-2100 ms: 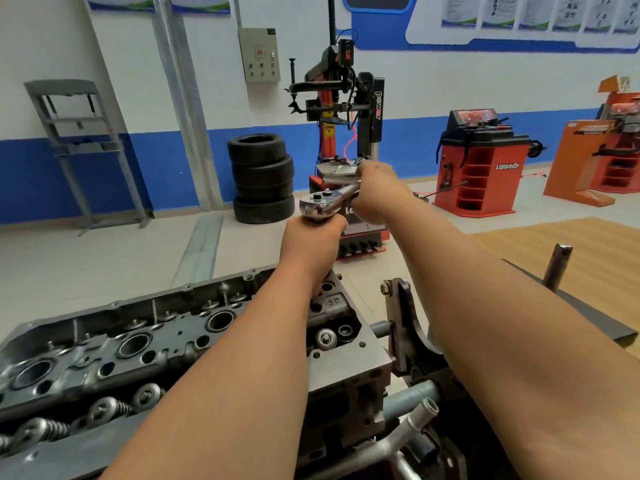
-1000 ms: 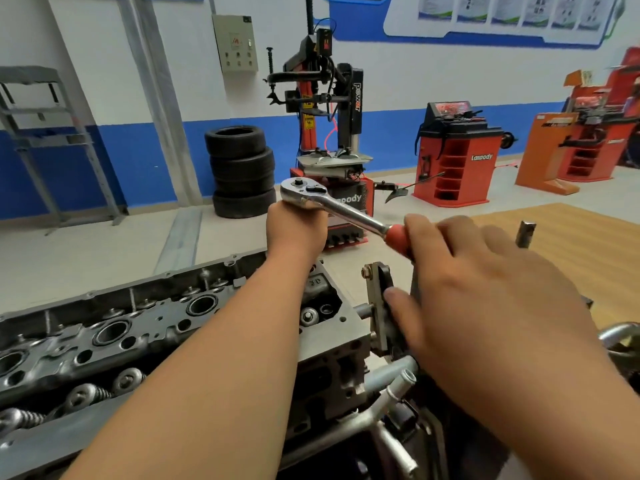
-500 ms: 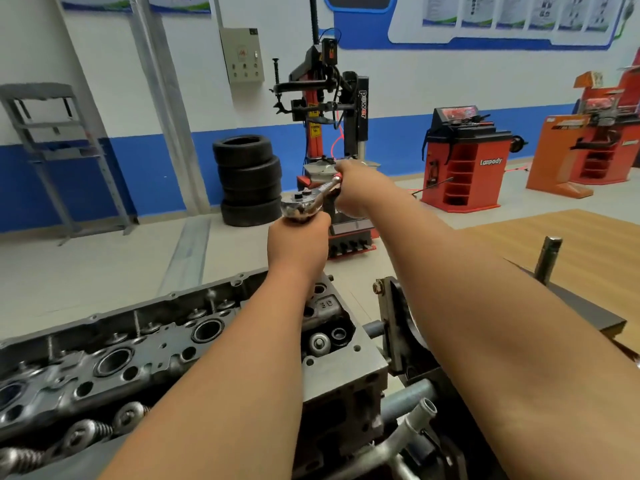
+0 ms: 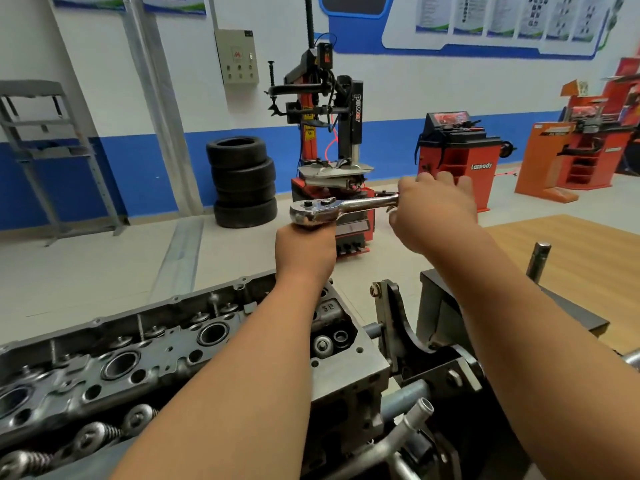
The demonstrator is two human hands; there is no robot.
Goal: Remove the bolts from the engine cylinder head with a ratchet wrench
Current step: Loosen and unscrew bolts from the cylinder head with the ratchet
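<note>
Bridging both hands, ratchet wrench above cylinder head.

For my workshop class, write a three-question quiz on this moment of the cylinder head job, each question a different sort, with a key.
1. True or false: the right hand grips the handle of the ratchet wrench.
2. Multiple choice: where is the left hand? A) flat on the cylinder head B) directly under the ratchet head C) on the stacked tyres
3. Fill in: the wrench handle points toward the person's ____ side.

Key: 1 true; 2 B; 3 right.
</note>
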